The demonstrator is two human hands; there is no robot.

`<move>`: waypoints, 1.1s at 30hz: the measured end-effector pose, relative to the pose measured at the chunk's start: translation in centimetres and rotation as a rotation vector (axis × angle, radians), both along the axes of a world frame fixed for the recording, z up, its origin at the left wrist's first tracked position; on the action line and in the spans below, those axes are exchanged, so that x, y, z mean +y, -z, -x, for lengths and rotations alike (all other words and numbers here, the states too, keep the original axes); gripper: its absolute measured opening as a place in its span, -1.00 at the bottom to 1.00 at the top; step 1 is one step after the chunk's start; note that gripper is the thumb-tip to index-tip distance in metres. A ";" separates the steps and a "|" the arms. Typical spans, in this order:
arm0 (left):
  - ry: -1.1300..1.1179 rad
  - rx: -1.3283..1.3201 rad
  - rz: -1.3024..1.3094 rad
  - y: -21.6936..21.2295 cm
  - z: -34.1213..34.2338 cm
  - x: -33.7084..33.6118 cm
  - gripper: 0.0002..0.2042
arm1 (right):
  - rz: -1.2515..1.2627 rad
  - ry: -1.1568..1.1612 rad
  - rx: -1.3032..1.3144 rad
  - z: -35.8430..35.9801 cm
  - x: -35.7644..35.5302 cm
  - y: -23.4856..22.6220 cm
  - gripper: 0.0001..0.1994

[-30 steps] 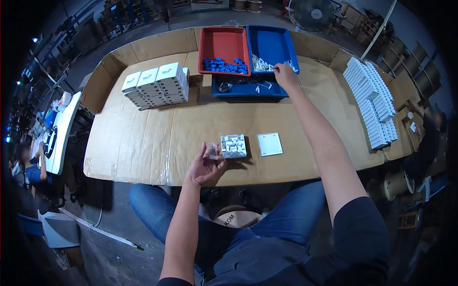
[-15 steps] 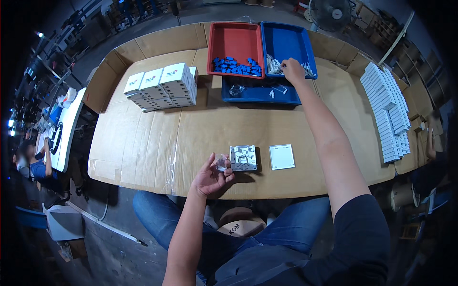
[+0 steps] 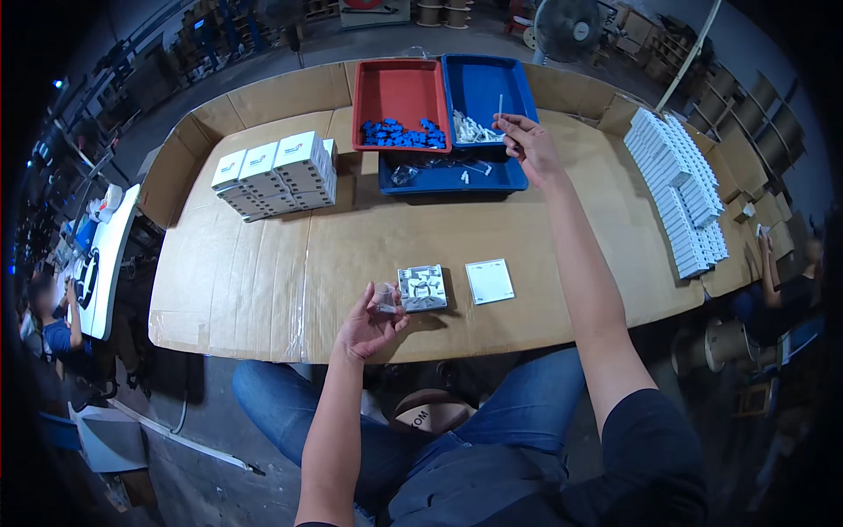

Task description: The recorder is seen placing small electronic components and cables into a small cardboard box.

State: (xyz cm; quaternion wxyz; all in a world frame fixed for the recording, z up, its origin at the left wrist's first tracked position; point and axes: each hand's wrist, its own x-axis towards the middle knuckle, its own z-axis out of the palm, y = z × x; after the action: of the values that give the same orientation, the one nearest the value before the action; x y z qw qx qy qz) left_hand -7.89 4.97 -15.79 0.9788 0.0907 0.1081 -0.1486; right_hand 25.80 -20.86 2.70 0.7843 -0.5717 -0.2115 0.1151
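My left hand point(image 3: 373, 330) holds a small clear plastic piece point(image 3: 384, 297), perhaps a little bag, between thumb and fingers. Right beside it, a square white box point(image 3: 422, 288) lies open on the cardboard, its grey and white inside facing up. To the right of that lies a flat white square cover point(image 3: 489, 281). Over the front edge of the blue tray point(image 3: 488, 81), my right hand point(image 3: 532, 151) pinches a thin whitish stick point(image 3: 500, 105), which points upward. Loose white parts point(image 3: 474, 130) lie in the tray just left of those fingers.
A red tray point(image 3: 399, 92) with blue parts point(image 3: 404, 133) adjoins the blue one. Below both, a second blue tray point(image 3: 452, 183) holds a few pieces. Stacked white boxes point(image 3: 279, 171) stand left, white units point(image 3: 676, 193) right. Cardboard walls point(image 3: 255, 101) edge the table. Other people sit at both sides.
My right hand has lifted out of the blue tray's white parts and now has the thin stick in its fingers. My left hand keeps the clear piece beside the box. The view has shifted slightly.
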 end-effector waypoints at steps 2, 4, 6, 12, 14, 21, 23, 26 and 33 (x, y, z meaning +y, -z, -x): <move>-0.017 0.001 -0.030 -0.3 0.5 -0.1 -0.54 | 0.047 0.042 -0.050 2.2 -0.4 0.9 -0.79; -0.054 -0.009 -0.078 -0.1 0.0 -0.5 -0.53 | 0.142 0.076 -0.132 4.6 -0.7 2.3 -0.84; -0.087 -0.030 -0.154 -0.5 0.0 -0.6 -0.52 | 0.275 0.101 -0.199 9.5 -0.2 3.7 -0.85; -0.031 -0.176 -0.310 -2.0 0.5 -1.4 -0.49 | 0.434 0.050 -0.321 23.0 1.9 8.1 -0.89; 0.010 -0.135 -0.340 -2.5 1.0 -1.9 -0.49 | 0.450 0.043 -0.312 25.2 2.4 7.2 -0.89; 0.070 -0.240 -0.459 -3.2 1.9 -2.9 -0.51 | 0.741 0.010 -0.597 27.4 3.2 5.1 -0.86; 0.076 -0.221 -0.487 -3.4 2.0 -3.0 -0.52 | 0.708 -0.057 -0.713 27.0 3.7 5.8 -0.86; 0.099 -0.171 -0.529 -3.2 2.5 -3.3 -0.52 | 0.732 -0.107 -0.674 27.0 4.0 5.8 -0.87; 0.114 -0.165 -0.480 -2.5 2.5 -3.2 -0.53 | 0.762 -0.206 -0.624 26.8 4.5 6.3 -0.87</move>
State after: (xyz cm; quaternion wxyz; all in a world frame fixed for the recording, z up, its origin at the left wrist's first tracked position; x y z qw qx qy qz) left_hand -10.38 1.82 -13.24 0.9247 0.3383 0.0546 -0.1659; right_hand -0.97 -16.39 -3.60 0.4036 -0.8009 -0.4343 0.0844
